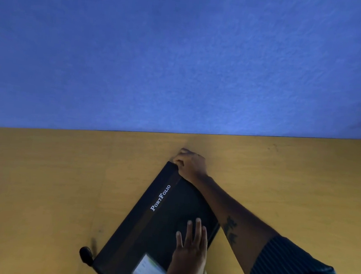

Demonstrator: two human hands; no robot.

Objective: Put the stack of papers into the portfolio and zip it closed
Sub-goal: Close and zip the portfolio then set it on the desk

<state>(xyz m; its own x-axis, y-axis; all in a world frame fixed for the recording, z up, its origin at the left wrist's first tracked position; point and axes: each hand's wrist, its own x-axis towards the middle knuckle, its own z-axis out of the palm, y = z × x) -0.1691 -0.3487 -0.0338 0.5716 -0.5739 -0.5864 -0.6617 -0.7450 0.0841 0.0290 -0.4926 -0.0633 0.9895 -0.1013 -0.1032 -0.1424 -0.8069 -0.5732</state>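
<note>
A black portfolio (159,218) with the white word "PortFolio" lies closed and slanted on the wooden table (40,179). My left hand (190,253) rests flat on its cover, fingers straight. My right hand (189,164) reaches over to the far corner with curled fingers that pinch something small at the edge, which looks like the zip pull. No papers show outside the portfolio. A pale card (149,270) shows in a window at the near end of the cover.
A blue wall (182,60) rises right behind the table's far edge. A black handle or strap end (86,255) sticks out at the portfolio's near left corner. Bare tabletop lies to the left and right.
</note>
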